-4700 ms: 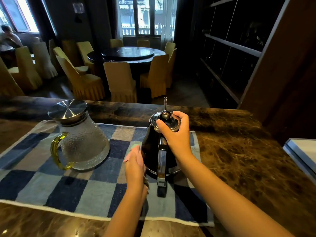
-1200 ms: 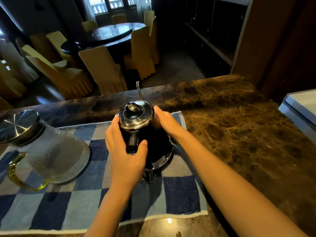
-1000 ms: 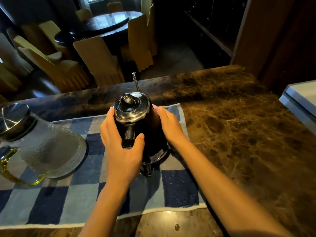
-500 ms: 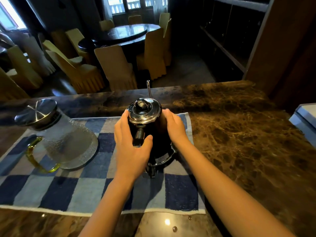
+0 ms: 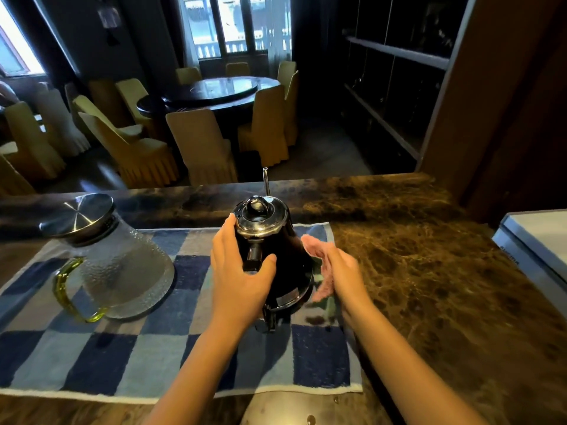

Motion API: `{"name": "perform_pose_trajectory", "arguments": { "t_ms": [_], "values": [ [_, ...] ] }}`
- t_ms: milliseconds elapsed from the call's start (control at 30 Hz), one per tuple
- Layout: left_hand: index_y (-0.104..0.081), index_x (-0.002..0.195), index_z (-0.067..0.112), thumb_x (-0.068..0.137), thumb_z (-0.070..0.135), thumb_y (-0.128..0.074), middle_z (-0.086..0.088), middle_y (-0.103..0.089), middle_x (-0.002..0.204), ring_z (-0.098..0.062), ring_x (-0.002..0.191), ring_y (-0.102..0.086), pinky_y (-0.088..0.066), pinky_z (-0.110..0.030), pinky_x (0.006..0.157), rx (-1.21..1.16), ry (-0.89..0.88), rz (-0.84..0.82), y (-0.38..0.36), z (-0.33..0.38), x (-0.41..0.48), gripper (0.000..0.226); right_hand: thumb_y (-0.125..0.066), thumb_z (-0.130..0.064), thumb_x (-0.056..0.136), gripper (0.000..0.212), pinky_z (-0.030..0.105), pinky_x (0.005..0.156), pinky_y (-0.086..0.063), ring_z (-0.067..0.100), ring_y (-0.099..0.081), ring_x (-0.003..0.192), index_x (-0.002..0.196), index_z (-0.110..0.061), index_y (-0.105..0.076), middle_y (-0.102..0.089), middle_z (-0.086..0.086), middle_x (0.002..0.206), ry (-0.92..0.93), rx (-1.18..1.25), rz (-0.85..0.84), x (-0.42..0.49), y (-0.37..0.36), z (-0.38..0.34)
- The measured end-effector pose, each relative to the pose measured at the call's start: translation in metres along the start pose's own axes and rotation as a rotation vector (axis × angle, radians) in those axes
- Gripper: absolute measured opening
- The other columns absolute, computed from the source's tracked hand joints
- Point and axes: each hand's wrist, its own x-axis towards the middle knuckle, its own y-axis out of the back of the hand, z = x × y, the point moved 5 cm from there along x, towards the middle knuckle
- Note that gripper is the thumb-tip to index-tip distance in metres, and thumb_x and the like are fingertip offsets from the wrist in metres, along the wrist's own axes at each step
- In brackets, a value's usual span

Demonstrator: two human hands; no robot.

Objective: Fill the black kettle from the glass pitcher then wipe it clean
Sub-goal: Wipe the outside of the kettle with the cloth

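Note:
The black kettle (image 5: 285,262) with its shiny lid and thin spout stands upright on a blue checked towel (image 5: 129,348). My left hand (image 5: 237,271) wraps around the kettle's left side at the handle, just below the lid. My right hand (image 5: 343,271) presses a pink cloth (image 5: 319,259) against the kettle's right side, low near the base. The textured glass pitcher (image 5: 122,265), with a steel lid and yellow-green handle, stands on the towel to the left, apart from both hands.
The towel lies on a brown marble counter (image 5: 429,286). A white appliance edge (image 5: 537,240) sits at the far right. Water drops dot the counter's near edge (image 5: 310,420). Beyond the counter are covered chairs and a round table.
My right hand has slid from the kettle's upper right side down toward its base, and the pink cloth now shows. The left hand keeps its hold. The camera has tilted up slightly.

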Motion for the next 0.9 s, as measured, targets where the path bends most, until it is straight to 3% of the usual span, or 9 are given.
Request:
{"name": "perform_pose_trajectory", "arguments": {
  "t_ms": [200,300,367,467,567,667,733,800,900],
  "values": [
    [-0.027,0.145,0.025,0.07,0.059,-0.051,0.003,-0.022,0.15,-0.014,0.139,-0.02,-0.018,-0.045,0.115,0.162,-0.073,0.039,0.009,0.006,0.001,0.086,-0.044,-0.027,0.1,0.032,0.025,0.078,-0.056,0.018,-0.072,0.091,0.098,-0.018,-0.075,-0.077,0.005,0.096,0.061,-0.151,-0.193,-0.024,0.012,-0.063],
    [-0.043,0.135,0.016,0.077,0.043,-0.056,-0.002,-0.035,0.142,-0.013,0.135,-0.032,-0.028,-0.03,0.114,0.015,-0.342,0.057,0.018,0.04,0.002,0.066,-0.038,-0.03,0.102,0.038,0.031,0.084,-0.055,0.02,-0.071,0.096,0.109,-0.016,-0.072,-0.076,0.005,0.102,0.136,-0.238,-0.271,-0.033,0.015,-0.09],
    [-0.05,0.128,0.014,0.081,0.037,-0.058,0.002,-0.047,0.13,-0.009,0.125,-0.044,-0.038,-0.021,0.105,-0.083,-0.46,-0.043,0.014,0.069,0.001,0.052,-0.036,-0.028,0.103,0.039,0.03,0.091,-0.054,0.016,-0.069,0.103,0.117,-0.014,-0.069,-0.074,0.002,0.11,0.204,-0.277,-0.357,-0.042,0.011,-0.106],
    [-0.05,0.125,0.026,0.084,0.052,-0.059,0.017,-0.053,0.118,0.004,0.109,-0.052,-0.045,-0.011,0.088,-0.151,-0.35,-0.31,-0.006,0.098,0.01,0.05,-0.036,-0.02,0.102,0.036,0.019,0.095,-0.049,0.007,-0.064,0.112,0.116,-0.01,-0.068,-0.072,-0.007,0.113,0.285,-0.296,-0.477,-0.054,0.005,-0.126],
    [-0.06,0.11,0.028,0.083,0.042,-0.063,0.012,-0.064,0.101,0.002,0.094,-0.06,-0.051,-0.016,0.079,-0.144,-0.309,-0.507,-0.021,0.105,0.022,0.031,-0.043,-0.024,0.098,0.032,0.018,0.09,-0.049,0.008,-0.065,0.11,0.11,-0.012,-0.07,-0.074,-0.005,0.108,0.347,-0.361,-0.492,-0.058,0.013,-0.138],
    [-0.06,0.108,0.028,0.083,0.024,-0.069,0.011,-0.063,0.102,0.0,0.094,-0.061,-0.054,-0.021,0.082,-0.055,-0.347,-0.693,-0.029,0.106,0.026,0.028,-0.048,-0.039,0.094,0.039,0.022,0.076,-0.049,0.007,-0.064,0.084,0.099,-0.01,-0.074,-0.07,0.0,0.087,0.388,-0.553,-0.397,-0.057,0.032,-0.145],
    [-0.058,0.106,0.029,0.082,0.019,-0.07,0.011,-0.062,0.104,-0.002,0.096,-0.061,-0.055,-0.024,0.084,0.001,-0.332,-0.814,-0.035,0.106,0.023,0.029,-0.054,-0.034,0.093,0.025,0.016,0.071,-0.047,-0.001,-0.061,0.075,0.092,-0.021,-0.075,-0.067,-0.013,0.078,0.421,-0.731,-0.376,-0.059,0.039,-0.152],
    [-0.057,0.103,0.028,0.082,0.014,-0.069,0.009,-0.062,0.101,-0.006,0.093,-0.062,-0.056,-0.027,0.084,0.018,-0.309,-0.911,-0.039,0.107,0.021,0.027,-0.063,-0.027,0.09,0.014,0.017,0.075,-0.052,0.001,-0.065,0.085,0.096,-0.026,-0.075,-0.072,-0.015,0.087,0.432,-0.872,-0.411,-0.064,0.041,-0.161],
    [-0.058,0.097,0.025,0.082,0.005,-0.064,0.007,-0.061,0.093,-0.009,0.086,-0.061,-0.054,-0.028,0.079,0.056,-0.34,-0.951,-0.045,0.114,0.025,0.026,-0.075,-0.024,0.081,0.029,0.022,0.081,-0.052,0.005,-0.064,0.092,0.11,-0.024,-0.072,-0.072,-0.008,0.098,0.368,-1.012,-0.517,-0.068,0.051,-0.169]
  ]
}}
